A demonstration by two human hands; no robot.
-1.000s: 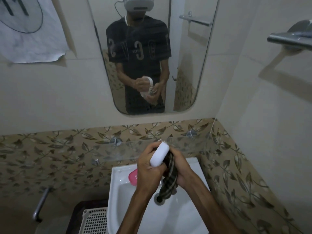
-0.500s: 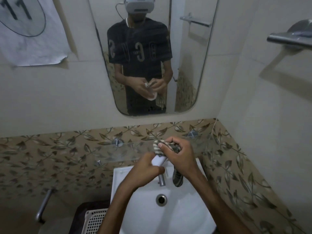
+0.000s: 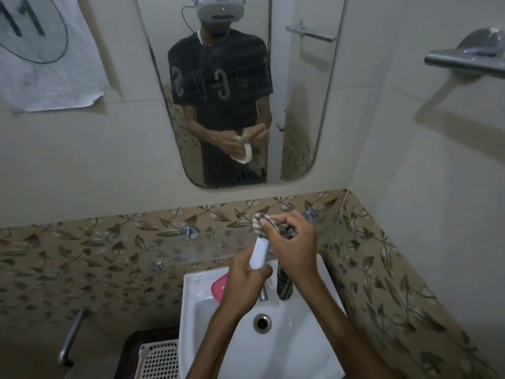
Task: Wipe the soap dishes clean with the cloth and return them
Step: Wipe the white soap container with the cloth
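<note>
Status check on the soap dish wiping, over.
Left hand grips white soap dish above sink. Right hand holds striped cloth on dish's top end. Pink dish waits on sink rim. Nothing in the way.

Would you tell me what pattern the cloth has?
The cloth is striped, dark and pale, clearest in the head view.

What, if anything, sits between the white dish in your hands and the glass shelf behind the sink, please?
Nothing visible does. The left hand holds the white dish just in front of the glass shelf; the right hand presses the cloth onto its top end.
</note>
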